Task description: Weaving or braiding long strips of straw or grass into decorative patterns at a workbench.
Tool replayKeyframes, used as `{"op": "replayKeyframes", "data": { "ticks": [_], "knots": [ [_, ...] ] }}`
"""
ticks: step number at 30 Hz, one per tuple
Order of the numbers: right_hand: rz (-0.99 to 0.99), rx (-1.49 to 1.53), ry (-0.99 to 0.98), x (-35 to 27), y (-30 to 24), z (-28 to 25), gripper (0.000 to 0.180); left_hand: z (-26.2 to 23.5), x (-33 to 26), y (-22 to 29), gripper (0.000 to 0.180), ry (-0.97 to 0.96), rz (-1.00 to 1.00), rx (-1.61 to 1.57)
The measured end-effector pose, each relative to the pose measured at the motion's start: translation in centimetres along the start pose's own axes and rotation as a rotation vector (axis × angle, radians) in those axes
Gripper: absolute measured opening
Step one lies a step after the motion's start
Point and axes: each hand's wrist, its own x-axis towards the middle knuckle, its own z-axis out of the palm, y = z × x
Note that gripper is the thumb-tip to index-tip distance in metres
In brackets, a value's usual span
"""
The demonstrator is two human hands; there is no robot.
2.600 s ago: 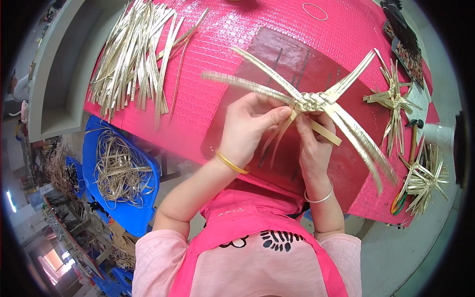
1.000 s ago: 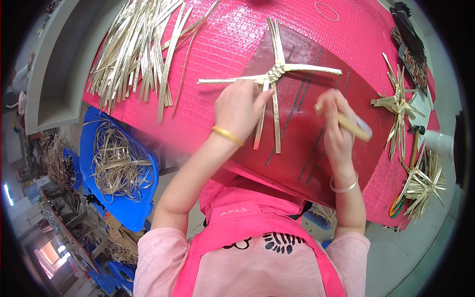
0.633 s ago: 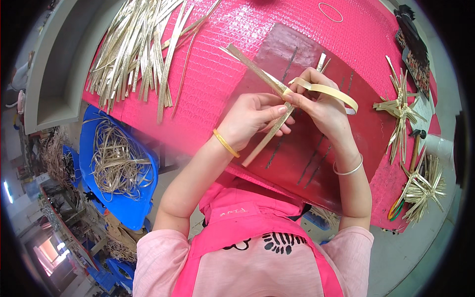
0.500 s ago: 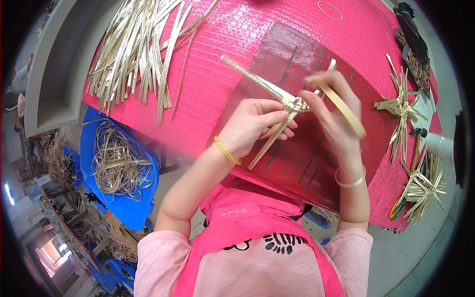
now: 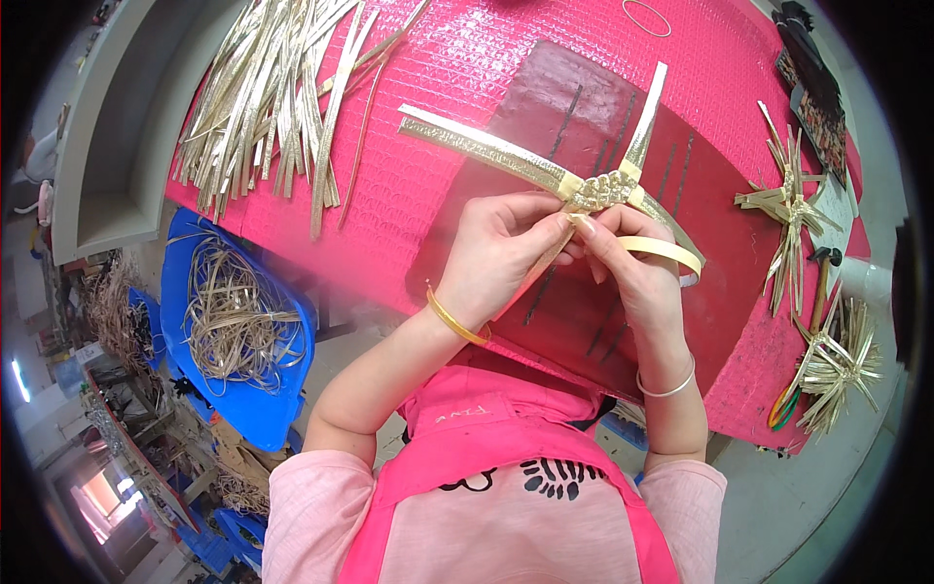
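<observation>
Between my hands is a woven gold strap piece, with a braided middle and flat straps going out from it. One strap points to the far left and another stands away to the far right. My left hand pinches the near edge of the weave with thumb and forefinger. Close against it, my right hand pinches at the same spot. A pale yellow strip loops out over the right-hand fingers. Its end at the weave is hidden by the fingertips.
Beneath my hands lies a dark red mat with black lines, on a pink-covered table. Loose gold strips lie at the far left. A blue bin holds tangled strips. Strap bundles and a hammer lie at right.
My right hand has come down and left to meet the left hand's fingertips. The gold piece has turned, so its braided middle and straps show more fully.
</observation>
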Motion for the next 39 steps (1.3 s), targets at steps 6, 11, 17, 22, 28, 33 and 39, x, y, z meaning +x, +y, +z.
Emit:
{"op": "replayKeyframes", "data": {
  "ticks": [6, 11, 17, 22, 28, 33, 39],
  "knots": [
    [0.039, -0.034, -0.022, 0.0, -0.5, -0.1, 0.026, -0.1, -0.3, 0.0, 0.021, -0.039, 0.059, 0.041],
    [0.051, -0.034, -0.023, 0.3, -0.5, -0.3, 0.027, 0.0, -0.7, 0.1, 0.021, -0.059, 0.065, 0.057],
    [-0.12, -0.429, -0.046, 0.1, -0.1, -0.5, 0.022, -0.8, -0.5, -0.9, 0.021, -0.07, 0.082, -0.049],
    [-0.225, -0.026, 0.198, -1.9, 1.5, 0.2, 0.02, -0.2, -0.1, -0.8, 0.02, -0.164, 0.007, -0.314],
    [-0.271, 0.37, 0.121, -1.3, 1.7, 1.0, 0.019, -0.3, 1.0, -0.1, 0.02, -0.467, -0.217, -0.607],
    [-0.173, 0.568, 0.054, -0.9, 1.0, 1.1, 0.014, -0.6, 0.2, 0.8, 0.022, -0.197, -0.015, 0.087],
    [-0.21, 0.159, 0.075, -1.7, -0.8, 1.5, 0.005, -0.1, -1.3, -0.1, 0.015, 0.03, 0.396, 0.165]
  ]
}}
